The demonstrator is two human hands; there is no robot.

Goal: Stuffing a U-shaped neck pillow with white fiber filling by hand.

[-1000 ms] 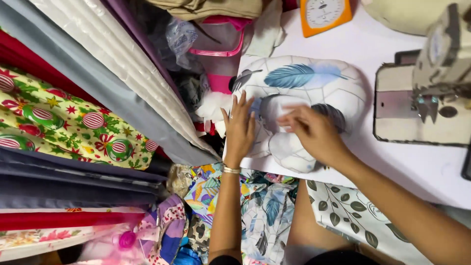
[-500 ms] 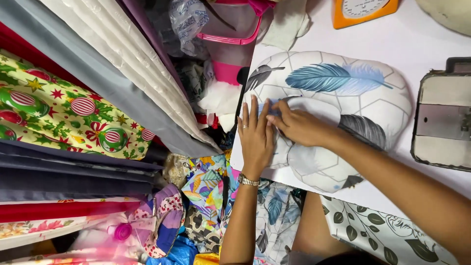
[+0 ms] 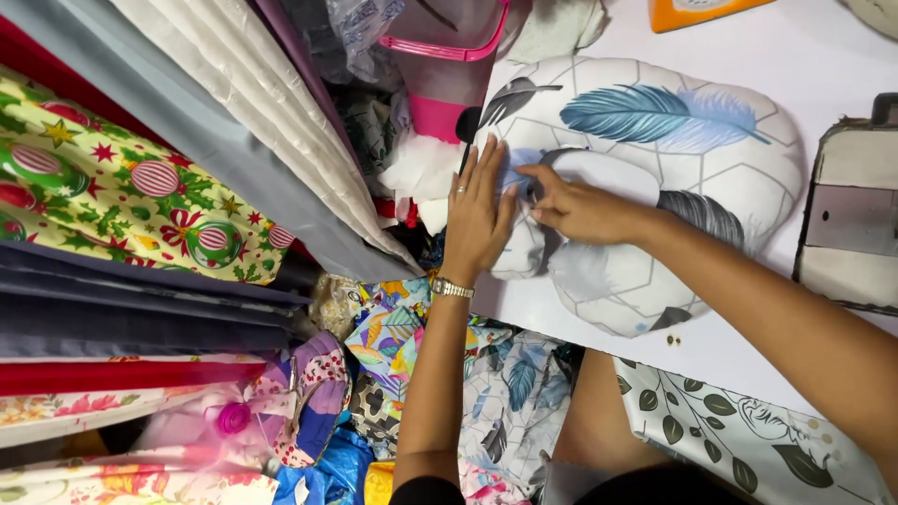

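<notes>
A stuffed U-shaped pillow (image 3: 692,178) in white fabric with blue and grey feather prints lies on the white table (image 3: 748,355). My left hand (image 3: 477,215) presses flat on the pillow's left end, fingers spread; it wears a ring and a wristwatch. My right hand (image 3: 575,206) rests beside it on the same end, thumb and fingers pinched at the fabric near the inner curve. Whether something small sits between those fingers is not visible.
Rolled fabric bolts (image 3: 140,206) stack along the left. Loose printed cloth (image 3: 486,374) hangs off the table's near edge. A pink plastic container (image 3: 449,65) stands at the back, an orange object (image 3: 702,11) at the top, and a sewing machine (image 3: 856,224) on the right.
The view has shifted closer and leftward, so the pillow sits larger in frame. Both hands stay on the pillow's left end; my right hand's fingers have drawn into a pinch.
</notes>
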